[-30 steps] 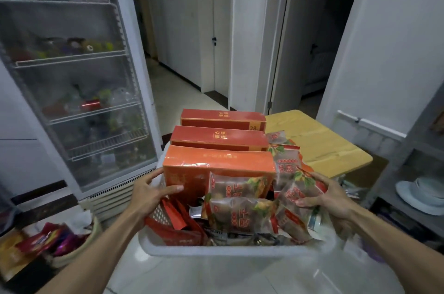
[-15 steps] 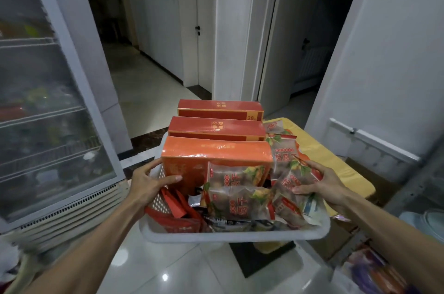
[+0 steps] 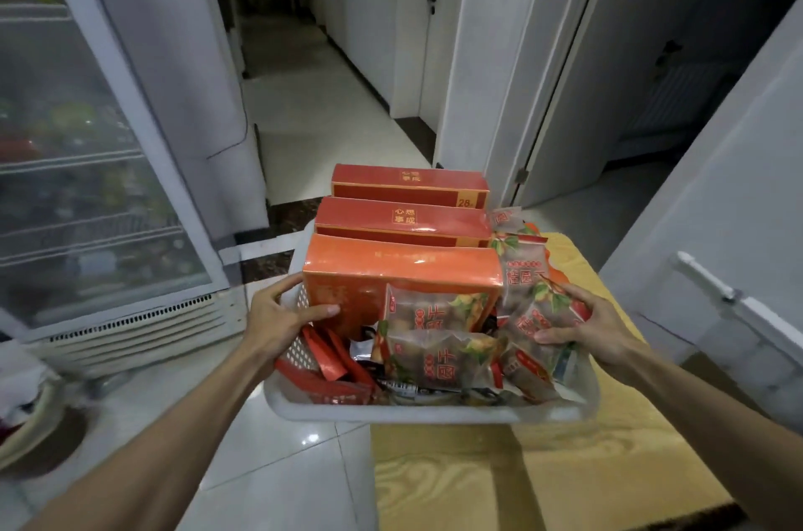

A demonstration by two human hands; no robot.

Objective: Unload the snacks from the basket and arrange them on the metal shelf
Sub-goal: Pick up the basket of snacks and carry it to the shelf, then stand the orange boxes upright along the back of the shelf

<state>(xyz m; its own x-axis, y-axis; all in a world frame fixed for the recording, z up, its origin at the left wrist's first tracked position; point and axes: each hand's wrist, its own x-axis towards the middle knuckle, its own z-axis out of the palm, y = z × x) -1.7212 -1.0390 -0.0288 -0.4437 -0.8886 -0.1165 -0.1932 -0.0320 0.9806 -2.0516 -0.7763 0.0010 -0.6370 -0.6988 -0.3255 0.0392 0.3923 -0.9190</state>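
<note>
Your left grip (image 3: 278,320) is curled over the basket's (image 3: 434,414) left rim, thumb pressed on the orange box (image 3: 399,270). Your right grip (image 3: 597,328) is wrapped round the right side, fingers lying over the crinkly clear bags (image 3: 439,361). The basket's white plastic with rounded corners and lattice walls, packed full. Its right half sits over the yellow wood-grain counter (image 3: 543,478), and the left half sticks out past the counter edge above glossy floor tile (image 3: 282,469). Can't tell if it's actually touching the counter. Two long red boxes (image 3: 408,222) stand on edge behind the orange one. The glass-door fridge (image 3: 87,183) is close on your left, with an open hallway straight ahead.
</note>
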